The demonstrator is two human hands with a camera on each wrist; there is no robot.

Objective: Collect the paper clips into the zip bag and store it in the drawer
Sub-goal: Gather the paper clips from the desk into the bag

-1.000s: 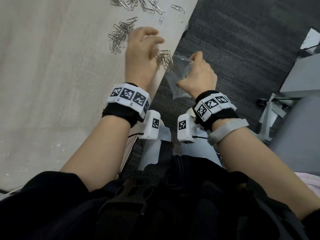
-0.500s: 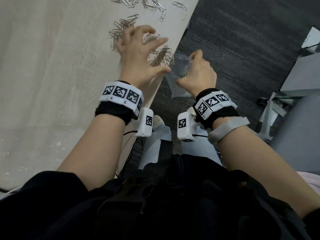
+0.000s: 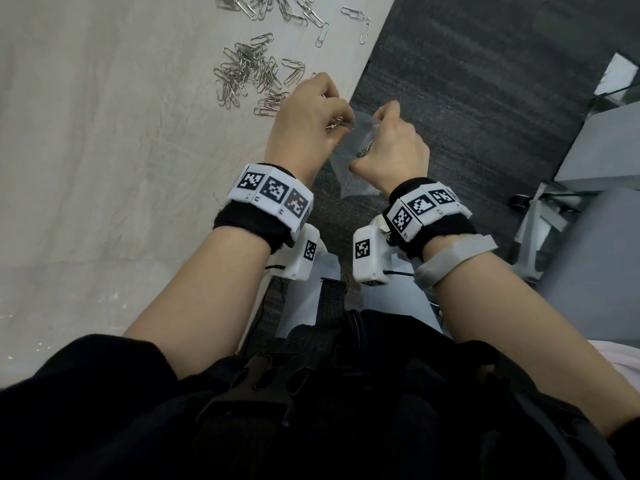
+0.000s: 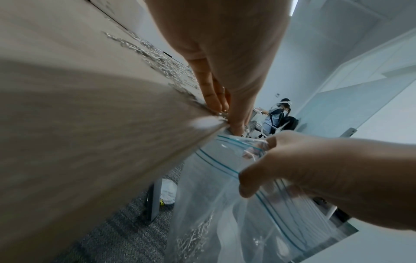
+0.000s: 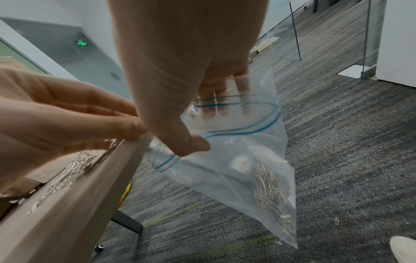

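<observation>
Silver paper clips (image 3: 246, 77) lie in loose heaps on the cloth-covered table (image 3: 104, 168), near its right edge. My left hand (image 3: 311, 123) sits at that edge, its fingers (image 5: 121, 122) laid fairly straight on a small bunch of clips (image 3: 341, 124) right at the rim. Just below the edge, my right hand (image 3: 391, 150) pinches the rim of a clear zip bag (image 5: 236, 160) with a blue seal, thumb outside and fingers inside, keeping its mouth wide. More clips (image 5: 270, 192) lie in the bag's bottom corner.
Dark carpet (image 3: 485, 98) lies right of the table, with two stray clips (image 5: 337, 221) on it near my shoe (image 5: 403, 249). A dark table leg (image 5: 128, 222) stands under the edge. Grey furniture (image 3: 606, 150) is at the right. A seated person (image 4: 279, 115) is far off.
My left hand reached over the clips with spread fingers, then dragged a bunch back to the table's edge beside the bag. The right hand has kept the bag in place.
</observation>
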